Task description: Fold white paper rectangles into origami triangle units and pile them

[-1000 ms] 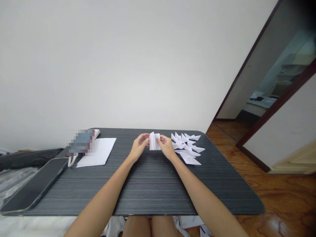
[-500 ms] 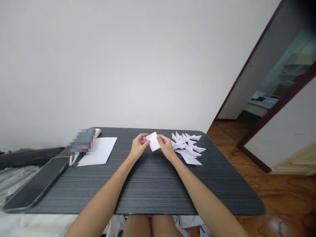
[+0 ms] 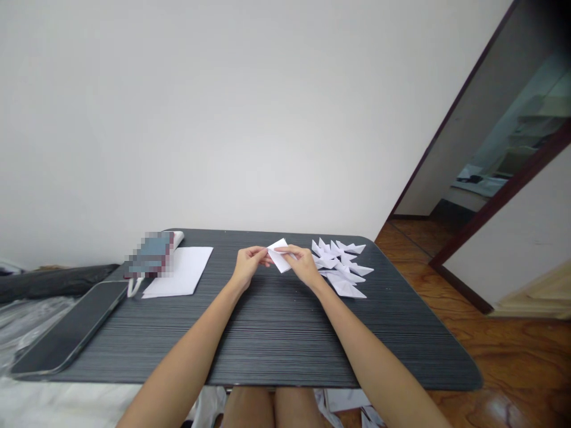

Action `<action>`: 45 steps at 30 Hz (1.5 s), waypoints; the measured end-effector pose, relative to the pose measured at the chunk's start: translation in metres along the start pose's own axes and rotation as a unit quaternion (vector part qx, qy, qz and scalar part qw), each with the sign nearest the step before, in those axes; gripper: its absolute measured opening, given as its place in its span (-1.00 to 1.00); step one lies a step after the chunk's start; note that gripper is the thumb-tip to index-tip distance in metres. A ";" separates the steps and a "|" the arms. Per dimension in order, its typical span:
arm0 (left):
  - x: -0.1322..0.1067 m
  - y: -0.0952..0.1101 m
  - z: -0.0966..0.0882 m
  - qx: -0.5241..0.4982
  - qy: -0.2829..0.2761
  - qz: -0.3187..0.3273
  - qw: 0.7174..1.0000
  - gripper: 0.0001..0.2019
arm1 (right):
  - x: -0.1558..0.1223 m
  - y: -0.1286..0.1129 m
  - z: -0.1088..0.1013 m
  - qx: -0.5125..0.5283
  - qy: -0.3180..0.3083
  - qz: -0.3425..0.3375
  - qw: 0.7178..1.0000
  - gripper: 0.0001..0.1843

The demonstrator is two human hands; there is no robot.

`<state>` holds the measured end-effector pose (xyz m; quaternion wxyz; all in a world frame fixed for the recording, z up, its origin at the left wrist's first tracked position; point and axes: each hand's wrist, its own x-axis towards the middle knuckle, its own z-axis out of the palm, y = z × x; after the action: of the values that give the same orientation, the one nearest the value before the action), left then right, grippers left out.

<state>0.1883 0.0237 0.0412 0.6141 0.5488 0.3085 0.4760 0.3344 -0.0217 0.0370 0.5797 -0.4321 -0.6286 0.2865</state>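
Observation:
A small folded piece of white paper (image 3: 280, 262) is held between my two hands above the dark table (image 3: 285, 333). My left hand (image 3: 250, 265) pinches its left corner between thumb and fingers. On the opposite side my right hand (image 3: 303, 261) grips the paper, its fingers lying across the upper face. Just right of that hand lies a group of folded white paper boats (image 3: 348, 273) with pointed ends, several of them overlapping.
White paper sheets (image 3: 190, 273) lie at the table's left, partly under a blurred blue-and-red item (image 3: 151, 255) with a white cable. A large black phone-shaped thing (image 3: 66, 330) rests at the left edge. A wall (image 3: 267, 119) stands behind; wooden floor (image 3: 526, 351) shows right.
My right fingers have moved left across the paper's face, and a flap or crease now shows there. My left hand has shifted to its left corner. The view has moved slightly.

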 end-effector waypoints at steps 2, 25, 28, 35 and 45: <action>0.001 -0.001 -0.001 -0.023 -0.013 -0.017 0.999 -0.80 | 0.000 -0.001 -0.001 -0.015 -0.003 -0.006 1.000 -0.75; 0.003 -0.006 -0.007 -0.075 -0.069 -0.102 0.990 -0.75 | -0.003 -0.004 -0.006 -0.115 -0.047 -0.049 0.991 -0.68; 0.003 -0.006 -0.006 -0.061 -0.069 -0.101 0.991 -0.74 | -0.003 -0.003 -0.007 -0.140 -0.060 -0.063 0.986 -0.65; 0.003 -0.010 -0.007 -0.039 -0.066 -0.109 0.991 -0.73 | -0.003 -0.004 -0.008 -0.172 -0.077 -0.097 0.977 -0.62; 0.002 -0.006 -0.007 0.013 -0.039 -0.062 0.997 -0.77 | -0.004 -0.009 -0.008 -0.126 -0.097 -0.044 0.986 -0.67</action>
<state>0.1845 0.0286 0.0341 0.6469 0.5543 0.3239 0.4115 0.3405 -0.0305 0.0448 0.4691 -0.4440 -0.7311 0.2196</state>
